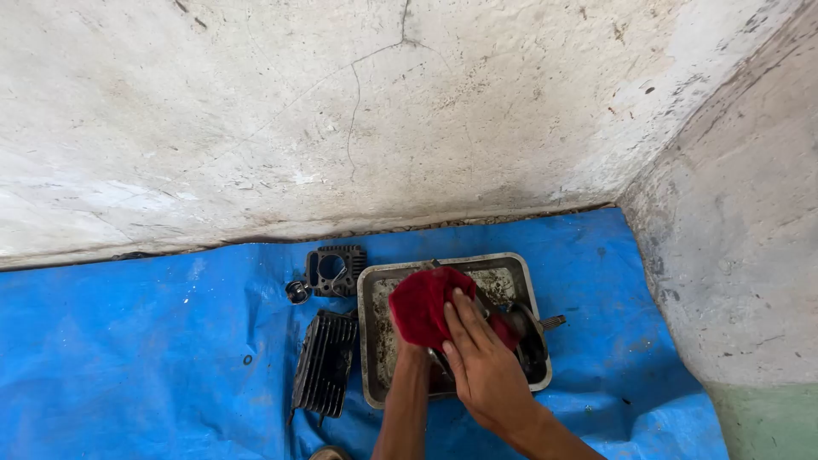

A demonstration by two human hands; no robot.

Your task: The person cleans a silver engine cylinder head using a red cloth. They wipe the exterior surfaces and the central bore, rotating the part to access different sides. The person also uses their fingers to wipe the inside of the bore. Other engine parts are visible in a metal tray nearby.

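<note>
A dirty metal tray (pixel 521 271) lies on a blue tarp. Inside it sits a dark, greasy engine part (pixel 527 334) with a threaded shaft sticking out over the right rim. A red cloth (pixel 422 302) is draped over the part's left side. My right hand (pixel 482 362) presses flat on the cloth and the part, fingers pointing up. My left hand is hidden under the cloth; only its forearm (pixel 407 400) shows, reaching up into the tray.
Left of the tray lie a finned black cylinder piece (pixel 324 362), a square cylinder block with a round bore (pixel 334 270) and a small metal ring (pixel 297 291). A cracked concrete wall rises behind, another wall (pixel 733 255) stands at right. The tarp (pixel 128 349) stretches left.
</note>
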